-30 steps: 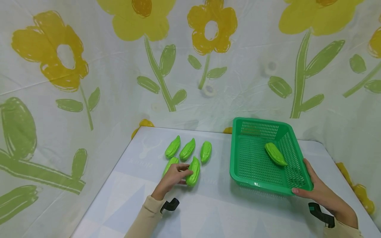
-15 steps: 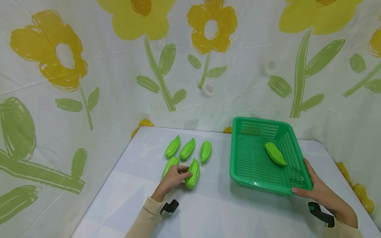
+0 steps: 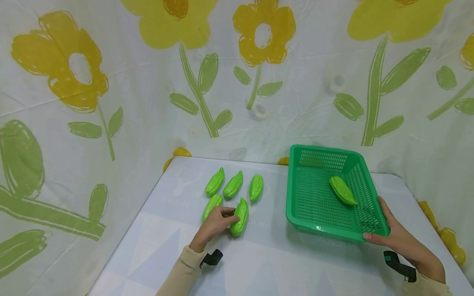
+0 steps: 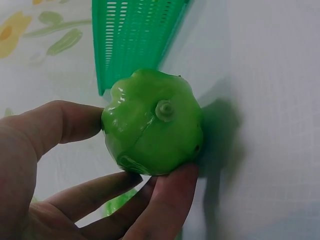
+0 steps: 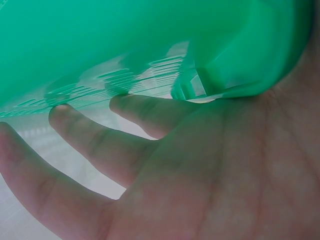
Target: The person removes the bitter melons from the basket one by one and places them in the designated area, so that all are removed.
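Note:
My left hand (image 3: 216,222) pinches a bright green, ridged bitter melon (image 3: 240,218) between thumb and fingers. In the left wrist view the round stem end of this bitter melon (image 4: 155,122) faces the camera, and its shadow falls to the right. My right hand (image 3: 398,234) grips the near right corner of a green plastic basket (image 3: 326,231), thumb at the rim. Seen from the right wrist, the fingers (image 5: 95,142) spread along the underside of the basket (image 5: 125,35). One bitter melon (image 3: 342,191) lies inside the basket, toward its right side.
Three bitter melons lie in a back row: a left one (image 3: 215,181), a middle one (image 3: 233,185) and a right one (image 3: 256,188). Another bitter melon (image 3: 212,206) is partly hidden behind my left hand. A flower-printed curtain (image 3: 303,94) rises behind the table (image 3: 259,263).
The bitter melon in my left hand has shifted slightly toward me, with the fingers still around it. My right hand and the basket look unmoved.

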The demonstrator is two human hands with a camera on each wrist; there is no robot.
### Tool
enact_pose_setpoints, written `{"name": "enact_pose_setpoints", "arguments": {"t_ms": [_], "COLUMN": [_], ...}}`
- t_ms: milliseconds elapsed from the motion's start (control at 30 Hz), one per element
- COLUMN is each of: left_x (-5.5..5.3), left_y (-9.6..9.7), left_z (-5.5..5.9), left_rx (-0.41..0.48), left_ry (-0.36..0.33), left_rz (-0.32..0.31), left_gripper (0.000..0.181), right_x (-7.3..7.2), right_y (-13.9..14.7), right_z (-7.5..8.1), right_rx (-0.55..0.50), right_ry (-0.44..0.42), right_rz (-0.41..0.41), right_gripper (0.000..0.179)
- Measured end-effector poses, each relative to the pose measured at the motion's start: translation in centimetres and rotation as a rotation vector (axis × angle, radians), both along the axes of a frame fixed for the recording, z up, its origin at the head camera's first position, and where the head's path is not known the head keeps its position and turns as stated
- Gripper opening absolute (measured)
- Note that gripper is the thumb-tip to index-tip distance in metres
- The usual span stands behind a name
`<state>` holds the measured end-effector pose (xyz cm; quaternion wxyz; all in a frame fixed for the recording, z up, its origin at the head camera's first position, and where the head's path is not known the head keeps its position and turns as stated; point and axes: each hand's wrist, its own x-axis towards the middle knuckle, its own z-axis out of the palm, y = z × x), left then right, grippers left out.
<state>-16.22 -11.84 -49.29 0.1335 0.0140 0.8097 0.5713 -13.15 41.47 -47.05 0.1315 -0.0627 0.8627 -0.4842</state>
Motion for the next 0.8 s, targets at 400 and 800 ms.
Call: {"name": "enact_pose_setpoints", "arguments": {"t_ms": [400,800], "left_x": [0.4,0.5], "left_y": [0.1,0.0], "left_z": [0.5,1.0], "left_rx": [-0.074,-0.222], "left_ry": [0.043,0.145], "left_rz": [-0.007,0.001], "left_gripper": [0.055,0.059], "right_x": [-0.1,-0.1], "right_y": [-0.2,0.0], "right_z": [0.5,0.1], "right_rx": [0.026,0.024], "right_ry": [0.002,-0.002], "right_rz": [0.000,-0.005], "right_gripper": [0.116,0.117]}}
